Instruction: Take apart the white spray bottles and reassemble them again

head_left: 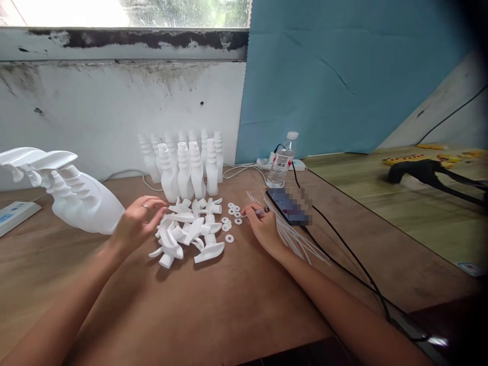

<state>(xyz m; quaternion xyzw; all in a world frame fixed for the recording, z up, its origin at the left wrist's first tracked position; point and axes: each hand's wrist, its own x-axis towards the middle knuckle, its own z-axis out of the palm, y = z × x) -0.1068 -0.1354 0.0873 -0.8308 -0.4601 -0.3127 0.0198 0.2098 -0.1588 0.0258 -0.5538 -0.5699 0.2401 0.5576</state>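
My right hand (263, 227) grips a slim pen-like tool with a dark end (261, 210). Its thin tip points left at a small group of flat white ring washers (229, 238) on the table. My left hand (138, 219), fingers parted and curved, hovers at the left edge of a heap of white trigger spray heads (194, 230); I see nothing held in it. Just left of that hand, white spray bottles with heads fitted (86, 201) stand close together. Thin white dip tubes (292, 231) lie fanned out beside my right hand.
White bottles without heads (184, 170) stand in rows by the wall. A clear water bottle (281, 161), a phone (286, 206) and a black cable (343, 244) are at the right. A power strip (17, 216) lies far left. The brown table (213, 310) extends toward me.
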